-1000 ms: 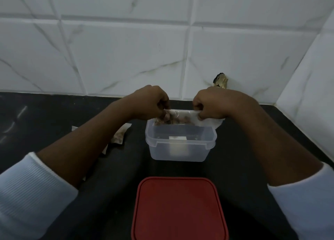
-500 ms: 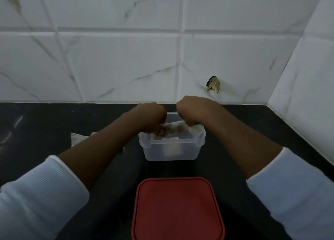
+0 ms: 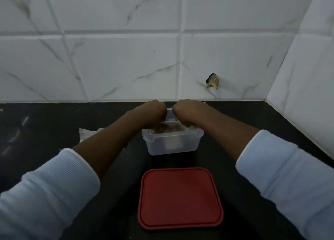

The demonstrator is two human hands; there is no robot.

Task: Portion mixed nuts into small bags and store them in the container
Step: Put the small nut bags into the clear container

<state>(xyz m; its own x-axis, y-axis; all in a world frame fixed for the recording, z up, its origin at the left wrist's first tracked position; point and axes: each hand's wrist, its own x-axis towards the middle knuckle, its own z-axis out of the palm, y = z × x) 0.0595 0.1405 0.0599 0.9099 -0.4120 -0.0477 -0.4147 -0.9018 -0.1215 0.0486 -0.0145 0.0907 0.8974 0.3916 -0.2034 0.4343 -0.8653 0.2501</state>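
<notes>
Left hand (image 3: pixel 153 114) and right hand (image 3: pixel 187 113) each have fingers curled round one end of the small bag of nuts (image 3: pixel 169 129), which sits just inside the rim of the clear container (image 3: pixel 173 146). The red lid (image 3: pixel 179 198) lies flat on the black counter (image 3: pixel 45 124), right in front of it.

Both hands crowd the mouth of the clear container (image 3: pixel 189 145). The left hand (image 3: pixel 153 113) and right hand (image 3: pixel 186 111) dip in from either side, fingers curled on the ends of the bag of nuts (image 3: pixel 169 128) lying at rim level, so only a narrow gap between the knuckles leads in from above. The tiled wall (image 3: pixel 126 67) stands near behind, and the side wall (image 3: pixel 307 86) closes off the right. The red lid (image 3: pixel 179 198) lies flat in front of the container, between the forearms, low enough to reach over. The widest passage is over the dark tabletop (image 3: pixel 45 124) to the left, beyond some crumpled wrappers (image 3: pixel 86 134).
</notes>
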